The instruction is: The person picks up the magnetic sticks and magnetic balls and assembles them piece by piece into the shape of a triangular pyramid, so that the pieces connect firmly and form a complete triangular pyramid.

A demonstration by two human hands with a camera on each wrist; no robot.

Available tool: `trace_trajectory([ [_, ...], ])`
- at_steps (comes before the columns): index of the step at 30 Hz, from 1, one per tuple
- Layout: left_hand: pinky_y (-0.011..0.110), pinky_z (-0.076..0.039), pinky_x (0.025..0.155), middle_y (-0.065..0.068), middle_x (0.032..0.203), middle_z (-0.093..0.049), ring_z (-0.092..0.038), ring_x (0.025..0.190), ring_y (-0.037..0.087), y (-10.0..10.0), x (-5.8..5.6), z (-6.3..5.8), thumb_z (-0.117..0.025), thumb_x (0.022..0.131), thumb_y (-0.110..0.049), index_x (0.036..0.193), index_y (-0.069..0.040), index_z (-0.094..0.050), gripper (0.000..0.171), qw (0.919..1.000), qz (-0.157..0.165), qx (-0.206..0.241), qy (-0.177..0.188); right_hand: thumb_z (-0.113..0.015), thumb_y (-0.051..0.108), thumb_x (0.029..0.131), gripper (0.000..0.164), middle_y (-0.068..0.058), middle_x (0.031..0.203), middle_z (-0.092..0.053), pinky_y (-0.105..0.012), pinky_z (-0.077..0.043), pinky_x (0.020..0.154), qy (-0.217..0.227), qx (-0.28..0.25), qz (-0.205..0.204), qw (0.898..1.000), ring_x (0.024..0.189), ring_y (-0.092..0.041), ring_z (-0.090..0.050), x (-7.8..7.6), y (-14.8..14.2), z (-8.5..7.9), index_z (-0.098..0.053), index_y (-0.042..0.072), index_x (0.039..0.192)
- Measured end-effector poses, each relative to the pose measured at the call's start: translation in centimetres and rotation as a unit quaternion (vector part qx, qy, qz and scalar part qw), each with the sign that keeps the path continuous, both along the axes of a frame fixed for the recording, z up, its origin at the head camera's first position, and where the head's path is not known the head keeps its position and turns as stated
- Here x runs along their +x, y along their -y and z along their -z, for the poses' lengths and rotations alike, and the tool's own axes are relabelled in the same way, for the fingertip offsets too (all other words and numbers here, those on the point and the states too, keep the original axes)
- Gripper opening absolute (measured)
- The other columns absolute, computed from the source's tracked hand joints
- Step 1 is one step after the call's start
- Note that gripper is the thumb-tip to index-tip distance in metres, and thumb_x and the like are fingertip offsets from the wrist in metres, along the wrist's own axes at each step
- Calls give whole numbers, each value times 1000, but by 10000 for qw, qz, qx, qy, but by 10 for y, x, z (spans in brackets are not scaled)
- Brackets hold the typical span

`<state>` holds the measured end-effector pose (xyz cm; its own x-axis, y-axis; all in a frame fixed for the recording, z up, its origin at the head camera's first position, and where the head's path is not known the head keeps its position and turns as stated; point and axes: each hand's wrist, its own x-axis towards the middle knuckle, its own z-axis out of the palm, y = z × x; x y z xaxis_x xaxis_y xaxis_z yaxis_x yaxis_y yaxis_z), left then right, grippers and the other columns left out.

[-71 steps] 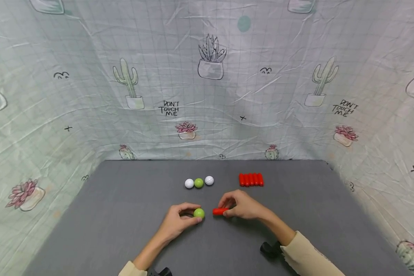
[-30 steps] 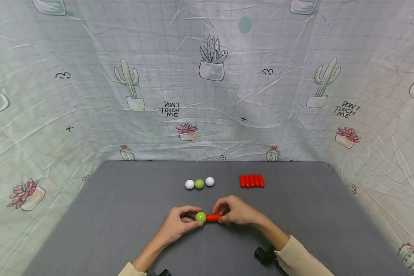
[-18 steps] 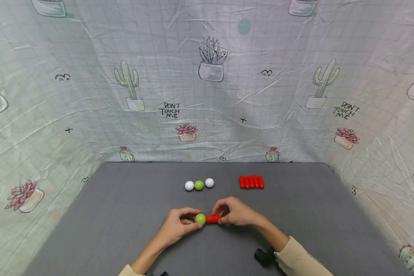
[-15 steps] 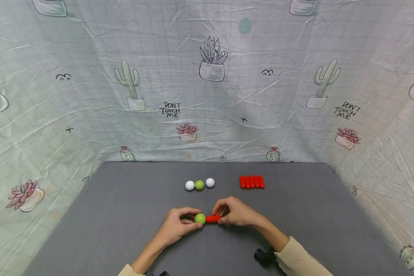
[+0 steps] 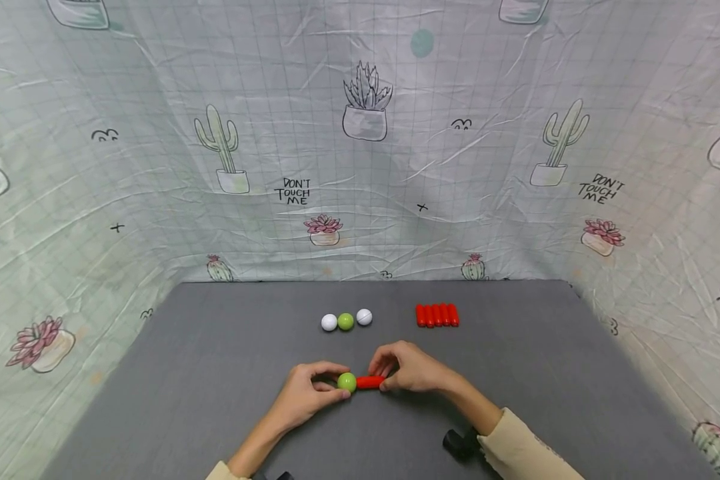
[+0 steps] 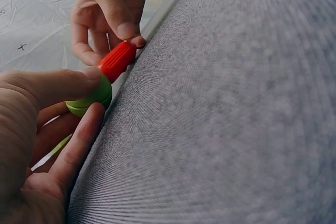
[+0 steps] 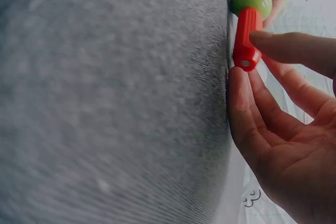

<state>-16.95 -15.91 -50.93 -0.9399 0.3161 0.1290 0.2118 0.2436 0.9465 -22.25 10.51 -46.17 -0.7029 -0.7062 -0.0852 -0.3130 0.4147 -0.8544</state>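
A green ball [image 5: 347, 382] and a red rod [image 5: 369, 382] are held end to end by a person's two bare hands at the front of a dark grey counter [image 5: 228, 347], near its middle; whether either is rested on the surface or raised slightly cannot be told. The ball is pinched between the thumb and fingertips of the left hand [image 5: 305, 393], while the rod is grasped toward its outer end by the thumb and fingers of the right hand [image 5: 414, 369]. The rod is held level and pointed sideways, its inner end set against the ball. In the left wrist view, ribs are shown along the rod and a seam around the ball; in the right wrist view, a small pale spot is revealed on the rod's outer end. Farther back, a second green ball [image 5: 345, 321] is flanked closely by a left white ball [image 5: 329, 323] and a right white ball [image 5: 364, 317]. To the right of these, a row of five red rods [image 5: 437, 315] is laid side by side. Both forearms are covered by cream sleeves [image 5: 528, 450], and a black device [image 5: 458, 445] is seen below the right wrist. The counter is enclosed by a pale cloth backdrop [image 5: 264, 87] printed with potted cacti [image 5: 219, 140].
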Motion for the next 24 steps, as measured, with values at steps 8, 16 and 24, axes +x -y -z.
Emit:
trace_trajectory([
  [8, 20, -59, 68, 16, 104, -77, -74, 75, 7, 1, 1, 1, -89, 82, -17, 117, -5, -76, 39, 10000, 42, -28, -61, -77, -3, 83, 24, -16, 104, -75, -24, -58, 82, -108, -41, -101, 9999, 89, -15, -70, -7, -1, -8, -73, -1, 107],
  [16, 18, -57, 66, 16, 103, -77, -72, 72, 7, 1, 0, 0, -90, 80, -16, 116, -6, -77, 39, 10000, 51, -29, -80, -78, 0, 86, 25, -21, 107, -74, -21, -57, 79, -336, -22, 134, 9993, 90, -14, -69, -29, 3, -21, -70, -3, 110],
  [24, 18, -57, 65, 17, 104, -77, -72, 71, 6, 1, -1, 0, -89, 80, -15, 116, -5, -76, 40, 9999, 96, -36, -55, -75, 2, 88, 29, -24, 112, -72, -25, -59, 77, -551, -76, 566, 9968, 91, -20, -71, -58, 14, -26, -68, -4, 116],
])
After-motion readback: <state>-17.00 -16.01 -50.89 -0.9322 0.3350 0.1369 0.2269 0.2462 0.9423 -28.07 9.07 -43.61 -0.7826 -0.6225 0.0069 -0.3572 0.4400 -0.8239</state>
